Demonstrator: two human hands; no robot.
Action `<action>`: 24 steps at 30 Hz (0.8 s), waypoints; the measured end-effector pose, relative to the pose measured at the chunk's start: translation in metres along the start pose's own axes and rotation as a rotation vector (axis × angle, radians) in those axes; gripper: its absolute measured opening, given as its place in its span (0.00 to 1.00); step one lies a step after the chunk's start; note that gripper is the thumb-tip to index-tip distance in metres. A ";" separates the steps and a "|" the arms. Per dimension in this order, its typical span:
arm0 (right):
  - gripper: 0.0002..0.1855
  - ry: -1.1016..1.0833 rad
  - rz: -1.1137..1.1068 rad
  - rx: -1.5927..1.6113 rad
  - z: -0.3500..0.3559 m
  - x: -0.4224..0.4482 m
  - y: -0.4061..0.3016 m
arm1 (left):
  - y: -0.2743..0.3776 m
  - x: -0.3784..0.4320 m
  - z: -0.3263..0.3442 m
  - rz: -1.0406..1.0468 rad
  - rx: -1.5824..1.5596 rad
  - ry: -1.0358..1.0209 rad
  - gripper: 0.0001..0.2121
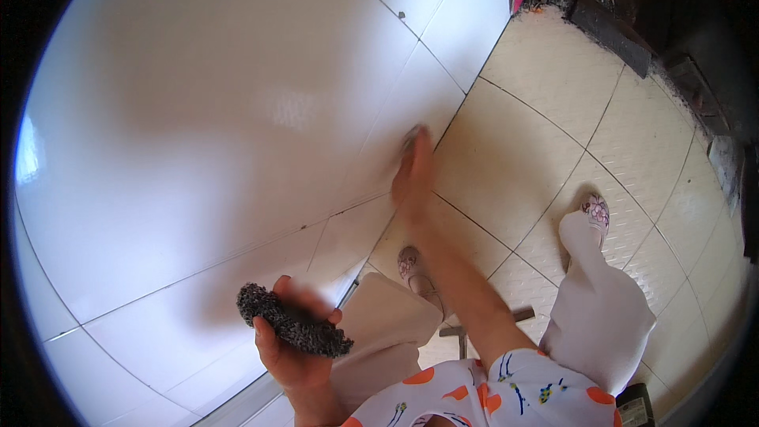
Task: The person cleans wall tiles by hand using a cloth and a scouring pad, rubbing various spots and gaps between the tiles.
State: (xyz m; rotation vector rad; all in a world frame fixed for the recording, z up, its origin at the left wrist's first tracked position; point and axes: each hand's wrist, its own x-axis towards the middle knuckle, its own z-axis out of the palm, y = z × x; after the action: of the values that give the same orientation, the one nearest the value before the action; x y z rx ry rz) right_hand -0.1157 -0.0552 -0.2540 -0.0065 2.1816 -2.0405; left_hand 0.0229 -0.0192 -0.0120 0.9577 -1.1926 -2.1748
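Note:
My left hand (302, 362) grips a dark grey, coarse-fibred scouring pad (290, 323), its thumb in front and its fingers behind, a little away from the white tiled wall (195, 190). Some of those fingers are blurred. Lower on the wall, close to where it meets the floor, my right hand (413, 169) is stretched out and blurred by motion. Under its fingertips shows a small grey thing (411, 137), against or very near the tile; its kind is unclear.
Cream floor tiles (522, 148) join the wall along a slanting seam. My shoes (595, 212) stand apart on them, with brown stool legs (462, 332) between. A blackened structure with ash (611, 29) borders the upper right. A dark box (634, 406) sits at lower right.

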 end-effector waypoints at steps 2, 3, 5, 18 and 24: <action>0.24 -0.112 -0.054 0.013 -0.003 -0.055 -0.007 | -0.005 0.002 0.000 -0.044 -0.037 0.014 0.24; 0.24 -0.100 -0.086 -0.007 -0.004 -0.053 0.001 | -0.008 0.003 -0.001 -0.056 -0.029 0.015 0.23; 0.23 -0.084 -0.148 -0.036 -0.006 -0.033 0.023 | -0.008 0.004 -0.005 -0.071 -0.007 0.026 0.23; 0.10 -0.016 -0.218 0.188 -0.026 -0.017 -0.037 | -0.003 -0.002 -0.010 -0.031 -0.048 0.018 0.23; 0.10 0.165 -0.054 0.180 -0.040 0.082 -0.019 | -0.002 -0.005 -0.004 -0.017 -0.038 0.056 0.23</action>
State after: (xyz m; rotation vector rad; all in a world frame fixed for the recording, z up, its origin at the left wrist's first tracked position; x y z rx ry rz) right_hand -0.2037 -0.0259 -0.2415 0.1299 2.0996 -2.3380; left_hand 0.0295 -0.0167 -0.0134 1.0098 -1.1172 -2.1615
